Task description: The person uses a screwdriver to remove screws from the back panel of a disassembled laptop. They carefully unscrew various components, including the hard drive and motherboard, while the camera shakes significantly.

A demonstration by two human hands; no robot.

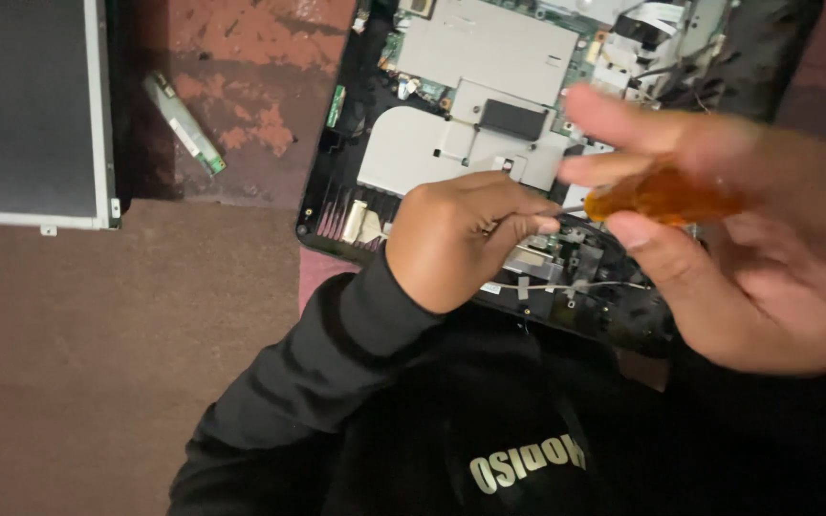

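Observation:
An opened laptop base (336, 205) lies ahead of me, showing silver metal shields (475, 48) and circuit parts. My right hand (757, 258) is close to the camera and blurred, its fingers wrapped on the amber handle of a screwdriver (662, 199). The thin metal shaft runs left to my left hand (461, 239), whose curled fingers pinch the shaft near its tip just above the board's lower edge. A black sleeve covers my left arm.
A detached flat screen panel (26, 105) lies at the top left. A narrow green circuit strip (184, 122) rests on the worn red-brown floor (97, 363) beside it. Loose white ribbon cables (657, 14) sit at the laptop's top right.

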